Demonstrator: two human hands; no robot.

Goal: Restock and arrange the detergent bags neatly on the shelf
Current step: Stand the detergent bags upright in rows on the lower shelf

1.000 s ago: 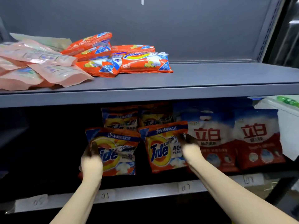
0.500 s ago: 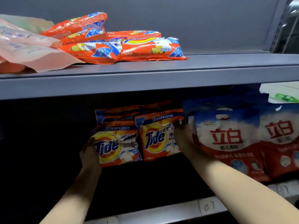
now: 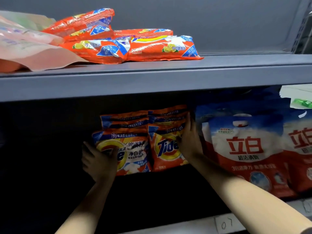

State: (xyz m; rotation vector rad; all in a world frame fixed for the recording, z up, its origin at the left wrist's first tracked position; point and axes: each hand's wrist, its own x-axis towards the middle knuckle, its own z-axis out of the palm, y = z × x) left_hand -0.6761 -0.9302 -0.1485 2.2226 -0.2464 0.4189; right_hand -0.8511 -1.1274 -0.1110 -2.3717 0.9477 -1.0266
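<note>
- Reaching into the dim lower shelf (image 3: 194,223), I am working on two rows of orange Tide bags standing upright side by side, each with more bags stacked behind.
- I am pressing my left hand (image 3: 98,160) against the outer left edge of the left front bag (image 3: 128,151); the fingers are lying across its lower corner, though the shadow is keeping me from telling how far they are curling.
- I am laying my right hand (image 3: 190,142) along the right edge of the right front bag (image 3: 166,147), fingers reaching upward between it and the large red-and-white bag (image 3: 244,149) next to it.
- Both hands are bracketing the pair from outside, so the bags are lying between them, long axes upright; neither hand looks nearer.
- Judging by this, I am squeezing the rows together and back to square them.
- More orange bags (image 3: 135,46) are lying flat on the upper shelf (image 3: 236,76), unsorted beside pink pouches (image 3: 30,53).
</note>
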